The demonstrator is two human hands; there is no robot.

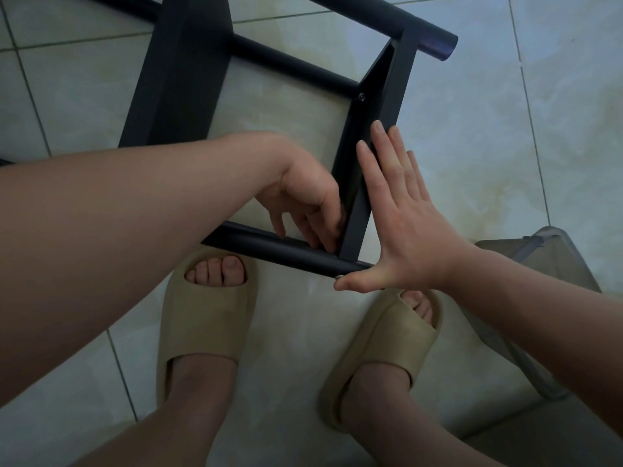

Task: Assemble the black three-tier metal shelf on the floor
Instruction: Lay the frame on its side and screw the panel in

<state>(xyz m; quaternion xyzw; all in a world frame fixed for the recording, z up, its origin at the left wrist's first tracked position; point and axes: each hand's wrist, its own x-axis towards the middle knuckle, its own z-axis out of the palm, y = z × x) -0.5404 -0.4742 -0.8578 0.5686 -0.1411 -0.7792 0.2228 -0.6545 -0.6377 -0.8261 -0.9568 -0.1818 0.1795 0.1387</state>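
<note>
Right hand (408, 230) flat against shelf (182, 79), left hand (303, 193) at its corner.

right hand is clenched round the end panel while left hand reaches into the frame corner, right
No. The head view shows the right hand lying flat, fingers straight, against the end panel, not clenched round it. The left hand does reach into the frame corner.

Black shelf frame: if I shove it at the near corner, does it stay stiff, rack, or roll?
Probably stiff in its parts: the near tube and flat panel show no sag. The near joint may rack; only the far bolt is visibly seated, and the right hand braces the panel. Unlikely to roll, since panels tie the round tubes together.
</note>
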